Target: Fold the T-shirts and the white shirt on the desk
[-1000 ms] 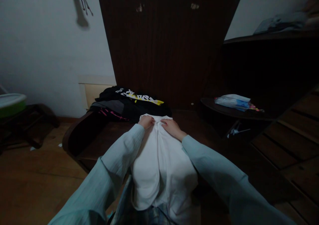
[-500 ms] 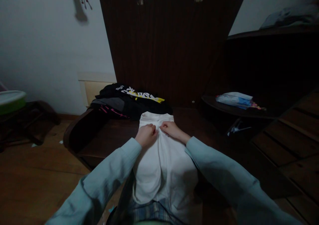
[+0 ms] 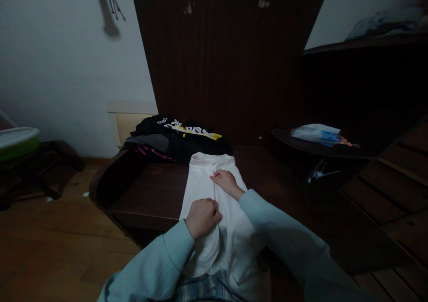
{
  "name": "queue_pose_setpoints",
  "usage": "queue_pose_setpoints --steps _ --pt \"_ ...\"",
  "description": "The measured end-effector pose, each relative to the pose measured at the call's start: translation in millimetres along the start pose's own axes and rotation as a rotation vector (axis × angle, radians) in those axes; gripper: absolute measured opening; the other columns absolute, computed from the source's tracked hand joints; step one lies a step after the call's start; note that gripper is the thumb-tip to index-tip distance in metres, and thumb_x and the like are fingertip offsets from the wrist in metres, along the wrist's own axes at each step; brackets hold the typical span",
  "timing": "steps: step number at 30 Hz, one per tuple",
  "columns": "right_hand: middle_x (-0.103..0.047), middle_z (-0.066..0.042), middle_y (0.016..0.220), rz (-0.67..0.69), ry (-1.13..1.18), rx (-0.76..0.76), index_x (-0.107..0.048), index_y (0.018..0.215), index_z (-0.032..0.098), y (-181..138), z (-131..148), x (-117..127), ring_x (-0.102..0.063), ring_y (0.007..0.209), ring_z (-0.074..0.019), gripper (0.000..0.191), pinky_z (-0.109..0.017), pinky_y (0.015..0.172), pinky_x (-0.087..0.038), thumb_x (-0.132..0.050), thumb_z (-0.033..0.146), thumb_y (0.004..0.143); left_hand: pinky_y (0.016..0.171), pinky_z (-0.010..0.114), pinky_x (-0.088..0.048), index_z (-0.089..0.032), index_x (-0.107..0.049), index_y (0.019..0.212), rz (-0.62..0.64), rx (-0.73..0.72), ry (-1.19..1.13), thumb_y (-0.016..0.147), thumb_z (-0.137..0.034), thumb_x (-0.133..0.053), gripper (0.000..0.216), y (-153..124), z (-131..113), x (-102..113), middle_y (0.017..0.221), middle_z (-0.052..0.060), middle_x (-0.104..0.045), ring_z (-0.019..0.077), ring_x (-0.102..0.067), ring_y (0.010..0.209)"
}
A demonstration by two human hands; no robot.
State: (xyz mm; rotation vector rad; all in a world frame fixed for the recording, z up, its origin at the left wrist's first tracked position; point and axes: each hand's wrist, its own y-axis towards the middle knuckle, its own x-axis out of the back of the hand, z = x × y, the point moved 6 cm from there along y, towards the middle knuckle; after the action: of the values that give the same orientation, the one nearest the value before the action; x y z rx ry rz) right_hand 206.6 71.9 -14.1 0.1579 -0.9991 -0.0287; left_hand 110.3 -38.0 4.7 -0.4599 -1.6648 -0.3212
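A white shirt (image 3: 197,184) lies with its collar end on the dark wooden bench and its lower part reaching down over my lap. Just below the collar, my right hand (image 3: 226,181) pinches the front edge of the shirt. My left hand (image 3: 203,217) is lower on the same front edge, its fingers curled closed on the fabric. What lies under the left fingertips is hidden. The shirt's rounded hem shows beneath that hand, above plaid cloth (image 3: 203,288) on my lap.
Black clothes (image 3: 174,137) with white, yellow and pink print are piled at the back of the bench (image 3: 147,190). A plastic packet (image 3: 316,134) rests on a shelf at right. At far left, a green-and-white tub (image 3: 20,141) sits on a dark stool.
My left hand has moved down the shirt front, away from the collar and towards me. The right hand stays near the collar, holding the front edge.
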Motion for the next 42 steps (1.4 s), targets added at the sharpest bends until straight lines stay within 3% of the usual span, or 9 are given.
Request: queue_pose_setpoints --steps 8,16,21,26,31,35,39,42 --pt "-0.057 0.002 0.062 -0.023 0.134 0.037 -0.055 0.071 0.018 -0.8 -1.5 -0.3 -0.049 0.057 -0.0105 0.017 -0.02 0.051 -0.028 -0.048 0.032 0.079 0.063 0.026 -0.039 -0.018 -0.06 0.077 -0.07 0.031 -0.123 0.079 -0.025 -0.037 0.023 1.2 0.3 7.6 0.08 0.007 -0.065 0.0182 -0.06 0.076" --pt "-0.055 0.002 0.061 -0.027 0.165 0.042 -0.051 0.072 0.019 0.3 -4.2 -3.0 -0.049 0.058 -0.0119 0.017 -0.02 0.053 -0.03 -0.046 0.033 0.08 0.062 0.026 -0.037 -0.019 -0.059 0.073 -0.079 0.032 -0.139 0.075 -0.025 -0.042 0.019 8.2 1.3 -6.7 0.075 0.005 -0.064 0.0178 -0.059 0.072" --pt "-0.051 0.003 0.055 0.008 0.201 -0.028 -0.05 0.084 0.019 7.4 -7.9 -1.0 -0.05 0.054 -0.0124 0.019 -0.021 0.054 -0.033 -0.031 0.023 0.084 0.061 0.024 -0.036 -0.019 -0.058 0.072 -0.146 -0.023 -0.262 0.078 -0.025 -0.039 0.02 3.0 -5.3 -11.2 0.075 0.003 -0.063 0.0149 -0.056 0.068" --pt "-0.061 -0.004 0.073 -0.036 0.053 -0.046 -0.051 0.09 0.015 16.7 -10.1 10.8 -0.057 0.068 -0.0147 0.017 -0.022 0.058 -0.036 -0.041 0.017 0.076 0.062 0.022 -0.036 -0.019 -0.058 0.069 -0.18 -0.018 -0.368 0.078 -0.026 -0.04 0.022 -3.2 -4.9 -17.4 0.071 0.003 -0.061 0.0135 -0.054 0.068" --pt "-0.065 -0.015 0.087 0.121 -0.208 -0.024 -0.06 0.084 0.013 14.1 -0.9 9.7 -0.06 0.079 -0.0224 0.024 -0.026 0.06 -0.039 -0.045 0.03 0.076 0.059 0.023 -0.034 -0.019 -0.061 0.066 -0.121 0.032 -0.327 0.078 -0.034 -0.042 0.026 -5.4 2.1 -17.8 0.066 0.001 -0.062 0.0133 -0.055 0.063" --pt "-0.064 -0.019 0.095 0.156 -0.32 -0.029 -0.064 0.088 0.011 13.6 8.1 8.3 -0.061 0.084 -0.0262 0.038 -0.029 0.061 -0.041 -0.043 0.041 0.077 0.057 0.024 -0.032 -0.019 -0.063 0.063 -0.058 0.058 -0.298 0.08 -0.048 -0.036 0.043 -5.6 2.2 -13.6 0.06 0.002 -0.062 0.014 -0.055 0.061" --pt "-0.065 -0.019 0.093 0.129 -0.31 -0.054 -0.067 0.082 0.01 19.4 8.8 9.5 -0.061 0.085 -0.0269 0.031 -0.029 0.06 -0.041 -0.048 0.032 0.073 0.056 0.023 -0.033 -0.019 -0.066 0.063 0.006 0.059 -0.289 0.075 -0.055 -0.041 0.045 -7.3 -3.4 -13.3 0.061 0.002 -0.064 0.0142 -0.056 0.061" --pt "-0.066 -0.015 0.085 0.105 -0.13 -0.089 -0.066 0.068 0.013 23.5 0.4 11.2 -0.061 0.08 -0.024 0.021 -0.027 0.058 -0.04 -0.05 0.026 0.07 0.057 0.023 -0.034 -0.021 -0.068 0.064 0.053 0.041 -0.317 0.071 -0.051 -0.05 0.036 -8.8 -7.6 -16.4 0.062 0.001 -0.066 0.0136 -0.056 0.06"
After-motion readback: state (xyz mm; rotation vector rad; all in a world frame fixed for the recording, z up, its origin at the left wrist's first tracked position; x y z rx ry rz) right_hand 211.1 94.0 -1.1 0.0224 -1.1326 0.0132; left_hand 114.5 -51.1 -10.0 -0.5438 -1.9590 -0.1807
